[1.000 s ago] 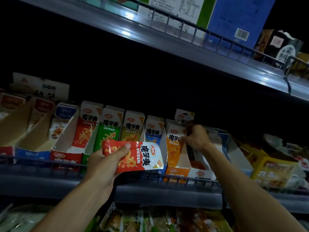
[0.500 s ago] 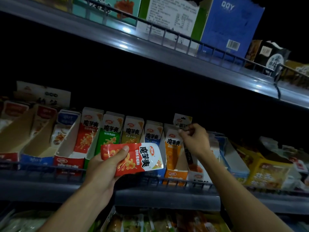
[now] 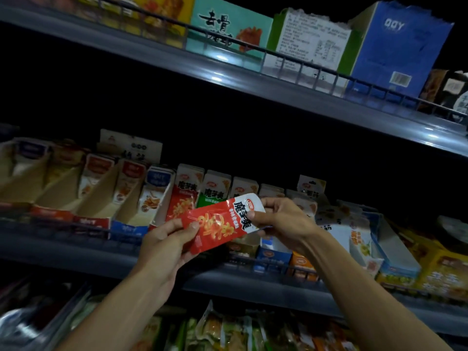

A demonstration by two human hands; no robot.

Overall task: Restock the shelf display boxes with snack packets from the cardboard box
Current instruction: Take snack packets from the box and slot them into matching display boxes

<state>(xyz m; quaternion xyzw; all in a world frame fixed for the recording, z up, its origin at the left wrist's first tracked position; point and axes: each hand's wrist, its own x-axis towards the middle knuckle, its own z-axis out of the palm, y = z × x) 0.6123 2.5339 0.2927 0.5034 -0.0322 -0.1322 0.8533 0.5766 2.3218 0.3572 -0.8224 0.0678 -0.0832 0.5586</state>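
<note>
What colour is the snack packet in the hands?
Red with a white end, seen in the head view: snack packet.

On the upper shelf (image 3: 253,84) we see a teal box (image 3: 228,29), a white-and-green box (image 3: 311,44) and a blue box (image 3: 397,49) behind a wire rail (image 3: 304,62). Below the middle shelf lie bagged goods (image 3: 228,330).

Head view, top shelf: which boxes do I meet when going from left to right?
Teal box → white box with green edges → blue box.
</note>
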